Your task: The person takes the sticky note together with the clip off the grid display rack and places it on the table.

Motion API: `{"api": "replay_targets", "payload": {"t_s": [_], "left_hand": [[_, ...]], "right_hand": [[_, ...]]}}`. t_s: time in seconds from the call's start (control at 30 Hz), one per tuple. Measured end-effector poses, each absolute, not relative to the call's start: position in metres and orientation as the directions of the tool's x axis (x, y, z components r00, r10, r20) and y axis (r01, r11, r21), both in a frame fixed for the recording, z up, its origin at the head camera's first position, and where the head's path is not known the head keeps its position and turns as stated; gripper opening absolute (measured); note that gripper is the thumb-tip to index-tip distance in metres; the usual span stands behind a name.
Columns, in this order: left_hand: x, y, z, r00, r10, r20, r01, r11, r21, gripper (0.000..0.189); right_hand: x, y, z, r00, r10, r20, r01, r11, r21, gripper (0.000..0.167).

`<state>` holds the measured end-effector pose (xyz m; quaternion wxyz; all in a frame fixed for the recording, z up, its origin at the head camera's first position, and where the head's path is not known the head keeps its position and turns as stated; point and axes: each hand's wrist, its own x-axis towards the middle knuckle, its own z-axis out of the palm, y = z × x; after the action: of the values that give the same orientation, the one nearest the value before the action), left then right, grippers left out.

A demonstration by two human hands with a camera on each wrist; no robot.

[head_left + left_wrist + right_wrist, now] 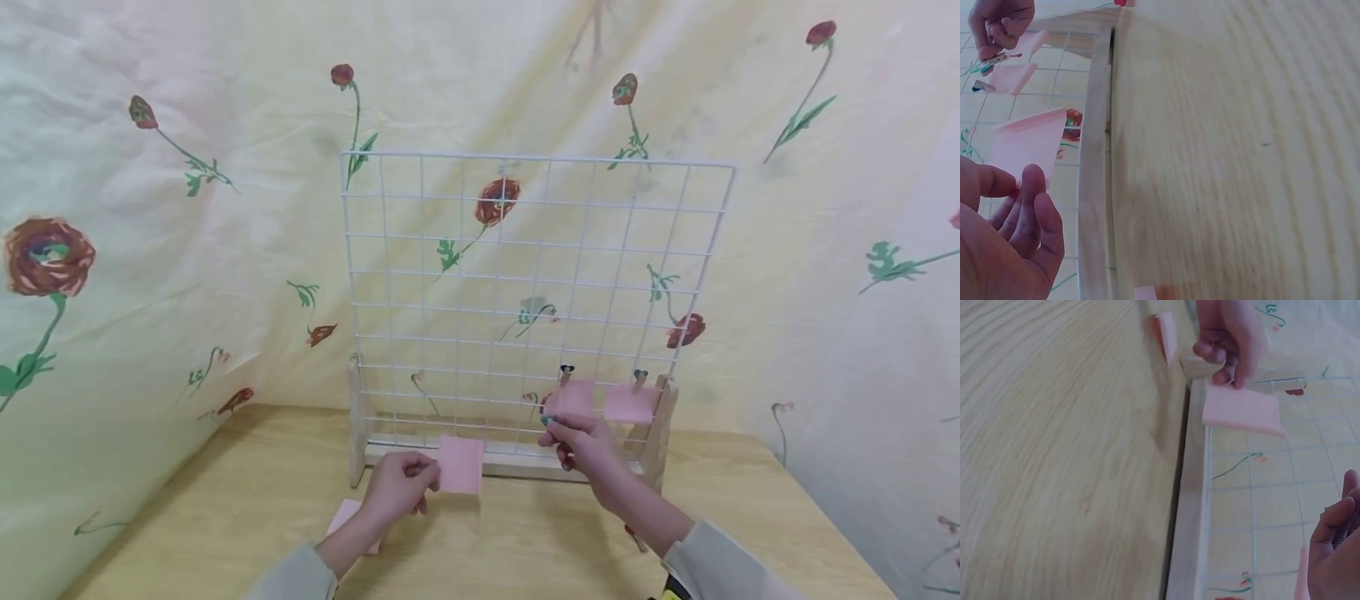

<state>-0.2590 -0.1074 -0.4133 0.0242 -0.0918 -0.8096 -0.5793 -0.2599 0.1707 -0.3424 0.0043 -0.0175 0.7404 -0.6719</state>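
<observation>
My left hand (401, 483) pinches a pink sticky note (461, 465) by its edge between thumb and fingers, just in front of the wire grid's lower part. Between the fingertips of my right hand (588, 450) is a small clothespin (549, 420) with a teal end. That hand is right below a pink note (573, 397) hung on the grid by a dark-topped clothespin (566, 374). To its right, a second pink note (626, 404) hangs from another clothespin (640, 380). In the right wrist view, most of my right hand's fingers are out of frame.
The white wire grid (525, 157) stands upright in a wooden base (357, 433) on the table (225, 500). Another pink note (345, 515) lies behind my left wrist. A red-ended clothespin (636, 537) lies by my right forearm. Flowered cloth (262, 208) hangs behind.
</observation>
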Motion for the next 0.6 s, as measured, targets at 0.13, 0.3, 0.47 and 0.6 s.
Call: {"api": "replay_targets", "payload": {"t_s": [0.13, 0.3, 0.47, 0.6], "left_hand": [[-0.254, -0.11, -0.415, -0.982, 0.139, 0.125, 0.163, 0.305, 0.938, 0.019], [-0.248, -0.113, -0.414, -0.981, 0.16, 0.108, 0.154, 0.308, 0.939, 0.014], [-0.244, -0.117, -0.415, -0.981, 0.18, 0.066, 0.118, 0.298, 0.947, 0.015], [-0.241, -0.121, -0.418, -0.981, 0.192, 0.004, 0.062, 0.301, 0.952, 0.016]], "right_hand": [[-0.257, 0.18, -0.349, -1.0, -0.019, -0.007, 0.006, 0.092, -0.996, 0.02], [-0.252, 0.188, -0.357, -0.999, -0.007, -0.042, 0.041, 0.094, -0.995, 0.019], [-0.248, 0.196, -0.371, -0.996, 0.013, -0.086, 0.087, 0.121, -0.989, 0.025], [-0.242, 0.2, -0.387, -0.99, 0.044, -0.137, 0.142, 0.138, -0.98, 0.027]]}}
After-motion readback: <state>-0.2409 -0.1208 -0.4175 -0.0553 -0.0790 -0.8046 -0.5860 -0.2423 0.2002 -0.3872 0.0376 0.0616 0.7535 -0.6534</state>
